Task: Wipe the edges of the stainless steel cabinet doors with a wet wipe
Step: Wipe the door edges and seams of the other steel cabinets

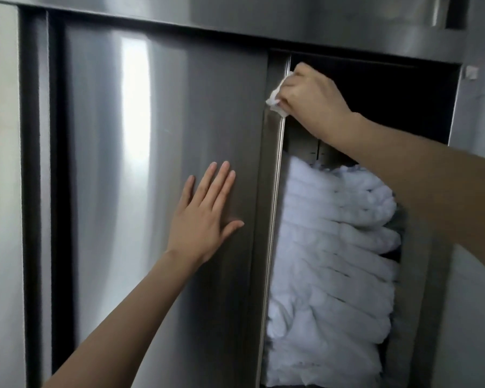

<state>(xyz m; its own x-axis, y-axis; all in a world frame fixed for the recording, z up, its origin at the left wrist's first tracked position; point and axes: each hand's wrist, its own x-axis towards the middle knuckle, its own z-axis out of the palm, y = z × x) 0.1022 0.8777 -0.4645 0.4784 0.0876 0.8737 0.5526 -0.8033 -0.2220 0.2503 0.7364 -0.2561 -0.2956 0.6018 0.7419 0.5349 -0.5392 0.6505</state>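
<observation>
Brushed stainless steel fills the view, with a cabinet front seen at close range. A bunched white wet wipe point(275, 101) is gripped in the curled fingers of the right hand point(311, 96) and pressed against the upper part of the door edge point(275, 191), just below the top rail point(235, 26). Part of the wipe is left sticking out below and to the left of the fist. The left hand point(207, 217) is laid flat on the cabinet door point(151, 135), fingers straight, slightly spread and pointed upward, well below and to the left of the right hand. The edge under the wipe is a narrow strip whose long axis is set vertically, from the top rail down to the bottom of the view. To the right of it, beneath the right forearm, the open compartment is packed with stacked white towels point(333, 261); a dark space is seen above them, behind the right hand. Left of the left hand, a dark vertical gap point(58, 163) is seen beside the door.
</observation>
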